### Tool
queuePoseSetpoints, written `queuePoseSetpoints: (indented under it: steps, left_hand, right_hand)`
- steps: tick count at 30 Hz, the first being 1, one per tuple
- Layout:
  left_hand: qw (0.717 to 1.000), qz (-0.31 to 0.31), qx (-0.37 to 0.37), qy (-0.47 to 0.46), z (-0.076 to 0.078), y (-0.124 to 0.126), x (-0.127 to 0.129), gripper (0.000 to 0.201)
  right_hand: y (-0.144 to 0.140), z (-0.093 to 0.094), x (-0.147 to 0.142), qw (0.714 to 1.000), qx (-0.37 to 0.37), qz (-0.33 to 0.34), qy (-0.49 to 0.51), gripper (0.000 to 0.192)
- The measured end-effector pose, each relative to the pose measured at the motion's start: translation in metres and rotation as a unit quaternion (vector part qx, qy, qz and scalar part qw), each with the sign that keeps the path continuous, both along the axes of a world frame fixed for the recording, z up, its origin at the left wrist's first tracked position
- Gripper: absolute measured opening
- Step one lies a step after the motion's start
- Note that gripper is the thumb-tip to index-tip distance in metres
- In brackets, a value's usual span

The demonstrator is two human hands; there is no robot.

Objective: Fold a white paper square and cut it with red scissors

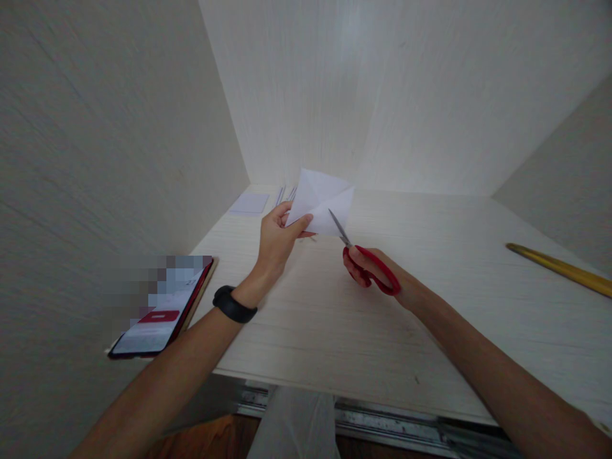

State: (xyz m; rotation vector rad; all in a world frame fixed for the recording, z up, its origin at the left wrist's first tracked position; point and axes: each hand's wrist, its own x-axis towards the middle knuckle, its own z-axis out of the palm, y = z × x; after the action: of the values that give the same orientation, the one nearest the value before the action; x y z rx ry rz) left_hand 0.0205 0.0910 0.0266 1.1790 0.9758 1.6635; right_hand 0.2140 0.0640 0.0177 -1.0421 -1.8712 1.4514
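Note:
A creased square of white paper (321, 194) is held up above the desk, tilted toward me. My left hand (280, 233) pinches its lower left corner, the thumb on the near face and the fingers behind. In my right hand (370, 264) is a pair of scissors (382, 271) with red handles, my fingers wrapped round the loops. The metal blades look closed together and point up and left. Their tip overlaps the lower right part of the paper in view; whether it touches the sheet I cannot tell.
Behind my left hand lie a flat white paper square (249, 203) and several thin paper strips (280, 194). A phone (162, 312) with a lit screen leans at the left wall. A long yellow object (557, 264) rests on the right. Pale panels enclose the desk (325, 344).

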Motion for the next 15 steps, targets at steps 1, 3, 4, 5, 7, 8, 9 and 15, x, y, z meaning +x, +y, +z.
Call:
queuePoseSetpoints:
  steps: [1,3,4,5,7,8,9,15]
  left_hand:
    - [1.0,-0.001,0.0,0.0,0.0002,-0.0001,0.0,0.026]
    - [1.0,-0.001,-0.002,0.0,0.0004,-0.0002,0.0001,0.027]
    - [1.0,-0.002,-0.004,0.001,0.0003,-0.0001,0.0,0.027]
    - [1.0,-0.001,-0.005,0.002,0.0002,0.0001,0.0,0.028]
    - [1.0,0.001,-0.008,0.003,-0.0003,0.0006,-0.0002,0.028]
    - [1.0,0.002,-0.01,0.003,-0.0005,0.0008,-0.0003,0.028]
    - [1.0,0.003,-0.01,0.003,-0.0007,0.001,-0.0004,0.028]
    - [1.0,-0.002,-0.009,-0.003,-0.0013,0.0012,-0.0008,0.027]
  right_hand:
    - [0.0,-0.0002,0.0003,1.0,0.002,-0.001,-0.003,0.056]
    - [-0.0003,0.0002,0.0001,1.0,0.0,-0.004,-0.007,0.056]
    - [-0.0006,0.0007,-0.0003,1.0,-0.003,-0.008,-0.008,0.057]
    - [-0.0009,0.0012,-0.0008,1.0,-0.007,-0.011,-0.009,0.057]
    - [-0.0017,0.0025,-0.0018,1.0,-0.011,-0.017,-0.012,0.058]
    - [-0.002,0.0031,-0.0021,1.0,-0.011,-0.019,-0.014,0.059]
    - [-0.0023,0.0036,-0.0023,1.0,-0.011,-0.02,-0.016,0.059]
    - [-0.0026,0.0022,-0.0027,0.999,-0.013,-0.03,-0.025,0.058]
